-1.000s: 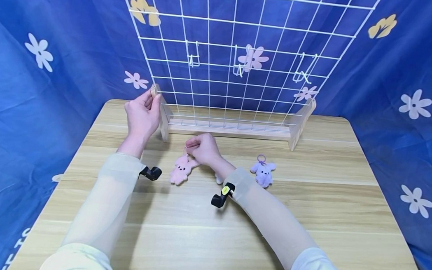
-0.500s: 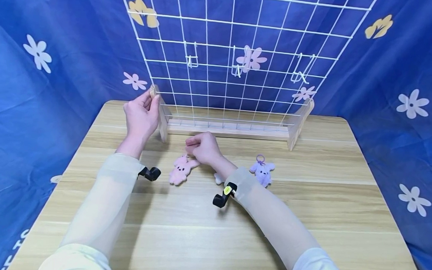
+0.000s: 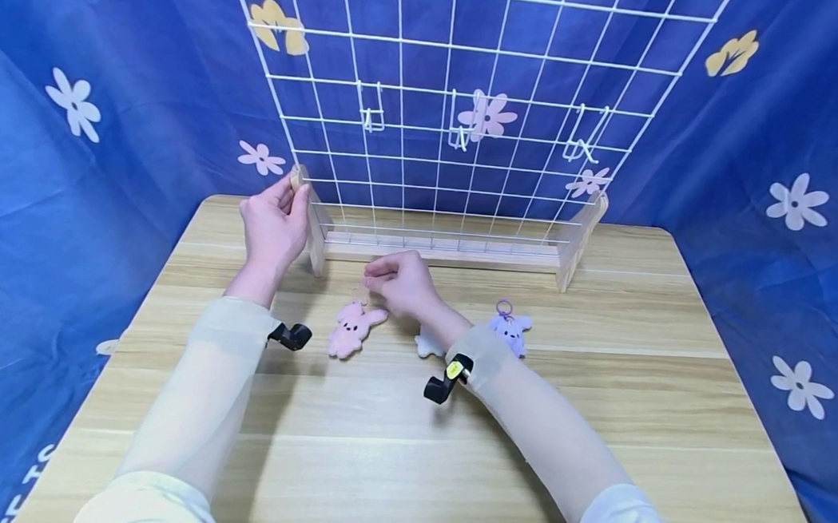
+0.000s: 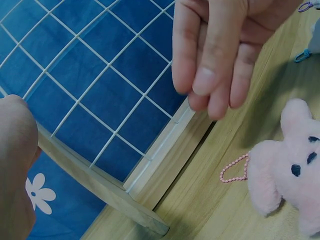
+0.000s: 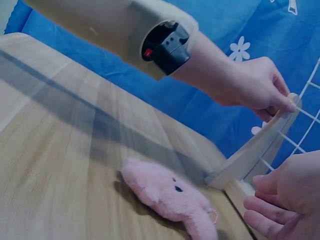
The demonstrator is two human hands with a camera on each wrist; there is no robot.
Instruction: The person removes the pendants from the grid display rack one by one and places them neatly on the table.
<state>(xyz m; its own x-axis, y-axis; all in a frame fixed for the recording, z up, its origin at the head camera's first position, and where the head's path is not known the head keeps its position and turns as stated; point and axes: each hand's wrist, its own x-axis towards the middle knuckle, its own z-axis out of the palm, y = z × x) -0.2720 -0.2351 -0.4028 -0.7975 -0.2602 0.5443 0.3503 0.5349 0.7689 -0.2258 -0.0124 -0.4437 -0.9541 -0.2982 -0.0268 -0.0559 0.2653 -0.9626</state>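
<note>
My left hand [image 3: 273, 225] pinches the top of the left wooden upright [image 5: 260, 145] of a white wire grid rack [image 3: 439, 163]. Over the table, just in front of the rack's base, hovers my right hand [image 3: 405, 285]; its loosely straight fingers hold nothing in the left wrist view. A pink plush rabbit keychain [image 3: 350, 329] lies on its back slightly below and left of that hand. Its pink bead chain [image 4: 234, 163] forms a loop on the wood, apart from the fingers. Under my right wrist, a pale plush keychain [image 3: 428, 344] is mostly hidden.
A purple plush keychain [image 3: 511, 335] with a purple ring lies right of my right forearm, partly covered by it. Three white hooks hang on the grid: a left hook [image 3: 373, 119], a middle hook [image 3: 458, 138] and a right hook [image 3: 580, 149]. Blue flowered cloth surrounds the table [image 3: 349, 465].
My right hand has drawn slightly right and away from the pink rabbit's chain, which now shows on the table. The left hand has stayed on the upright.
</note>
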